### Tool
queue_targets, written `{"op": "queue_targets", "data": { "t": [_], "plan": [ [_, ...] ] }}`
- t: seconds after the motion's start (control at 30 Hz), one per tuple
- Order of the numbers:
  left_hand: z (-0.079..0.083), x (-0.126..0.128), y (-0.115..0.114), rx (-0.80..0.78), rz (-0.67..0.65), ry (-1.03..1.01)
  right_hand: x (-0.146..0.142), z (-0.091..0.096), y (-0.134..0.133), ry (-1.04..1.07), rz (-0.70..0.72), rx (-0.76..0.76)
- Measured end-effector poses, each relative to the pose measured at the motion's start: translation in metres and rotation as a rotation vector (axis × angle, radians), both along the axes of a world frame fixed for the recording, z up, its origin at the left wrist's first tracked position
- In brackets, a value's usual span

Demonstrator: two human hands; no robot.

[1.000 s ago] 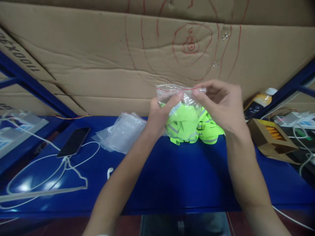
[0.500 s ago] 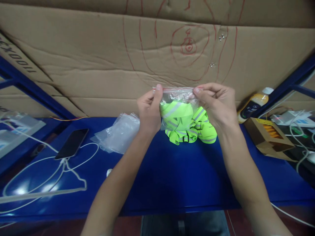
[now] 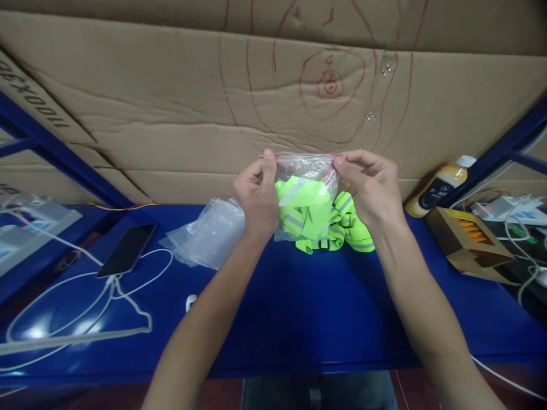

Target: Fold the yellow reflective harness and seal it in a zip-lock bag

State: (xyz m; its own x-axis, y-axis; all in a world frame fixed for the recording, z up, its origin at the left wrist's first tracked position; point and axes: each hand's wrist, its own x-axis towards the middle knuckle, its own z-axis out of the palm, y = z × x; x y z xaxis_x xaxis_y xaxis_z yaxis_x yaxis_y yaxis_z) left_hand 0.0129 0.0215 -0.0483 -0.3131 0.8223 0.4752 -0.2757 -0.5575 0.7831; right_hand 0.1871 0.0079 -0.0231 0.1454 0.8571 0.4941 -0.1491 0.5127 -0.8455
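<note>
A clear zip-lock bag [image 3: 304, 165] with a red line along its top hangs between my hands, and a folded neon-yellow reflective strap [image 3: 305, 199] is inside it. My left hand [image 3: 258, 196] pinches the bag's top left corner, thumb up. At the top right corner, my right hand [image 3: 371, 182] grips the bag between thumb and fingers. Behind and below the bag, more neon reflective straps [image 3: 359, 230] with grey stripes and a black buckle lie in a pile on the blue table [image 3: 307, 319]. The bag partly covers that pile.
Flat clear bags [image 3: 209, 233] lie left of my left hand. Farther left are a phone [image 3: 127, 250] and white cables [image 3: 145, 319]. To the right stand a juice bottle [image 3: 442, 185] and an open cardboard box [image 3: 472, 242]. A cardboard sheet [image 3: 171, 102] backs the table.
Both hands have shifted slightly left with the bag, which now hangs a little more to the left of the strap pile. The view has tilted slightly.
</note>
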Motion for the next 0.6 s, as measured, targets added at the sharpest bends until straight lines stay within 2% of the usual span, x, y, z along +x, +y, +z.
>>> {"op": "queue_targets", "data": {
  "t": [0.13, 0.2, 0.3, 0.37, 0.5, 0.6],
  "plan": [
    [-0.005, 0.005, 0.003, 0.134, 0.063, 0.053, -0.003, -0.003, 0.003, 0.053, -0.091, 0.069],
    [-0.007, 0.006, 0.003, 0.151, 0.062, 0.050, -0.003, -0.004, 0.004, 0.032, -0.053, 0.059],
    [-0.010, 0.005, 0.002, 0.138, 0.098, 0.054, -0.003, -0.005, 0.003, -0.081, 0.074, 0.040],
    [-0.011, 0.005, 0.002, 0.120, 0.098, 0.068, -0.002, -0.006, 0.003, -0.141, 0.078, 0.069],
    [-0.015, 0.012, 0.003, 0.098, -0.090, 0.058, 0.000, -0.008, 0.008, -0.128, -0.073, 0.114],
    [-0.016, 0.016, 0.002, 0.109, -0.168, 0.000, 0.002, -0.011, 0.009, -0.086, -0.065, 0.093]
  ]
}}
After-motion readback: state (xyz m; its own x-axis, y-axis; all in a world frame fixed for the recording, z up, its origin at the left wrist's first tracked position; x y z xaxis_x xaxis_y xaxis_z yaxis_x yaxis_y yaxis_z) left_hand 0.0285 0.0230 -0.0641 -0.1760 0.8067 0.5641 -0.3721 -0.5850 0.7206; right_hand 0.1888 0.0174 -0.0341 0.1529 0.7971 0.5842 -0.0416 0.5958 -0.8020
